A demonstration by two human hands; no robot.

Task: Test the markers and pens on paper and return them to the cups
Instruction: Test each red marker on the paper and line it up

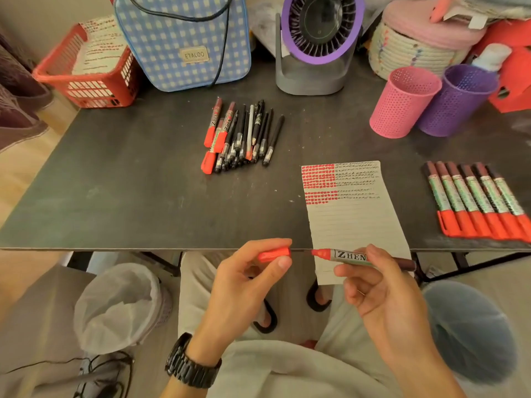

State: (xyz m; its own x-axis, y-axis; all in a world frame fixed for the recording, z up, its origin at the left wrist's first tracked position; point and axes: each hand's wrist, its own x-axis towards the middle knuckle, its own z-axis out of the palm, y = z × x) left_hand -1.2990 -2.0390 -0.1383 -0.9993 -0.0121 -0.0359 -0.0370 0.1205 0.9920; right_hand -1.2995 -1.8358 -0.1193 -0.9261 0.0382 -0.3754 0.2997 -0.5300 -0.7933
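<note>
My right hand (382, 285) pinches an uncapped red marker (344, 255) just below the table's front edge, tip pointing left. My left hand (250, 280) pinches its red cap (273, 254), a small gap from the tip. The lined paper (353, 219) hangs over the front edge, its top rows filled with red and dark test marks. A pile of markers and pens (241, 136) lies mid-table. Several red-capped markers (477, 199) lie in a row at the right. The pink cup (402, 101) and the purple cup (457, 99) stand at the back right.
At the back stand a red basket (86, 67), a checked blue bag (184, 38), a purple fan (316, 44) and a woven basket (413, 53). A lined bin (120, 305) stands on the floor at my left.
</note>
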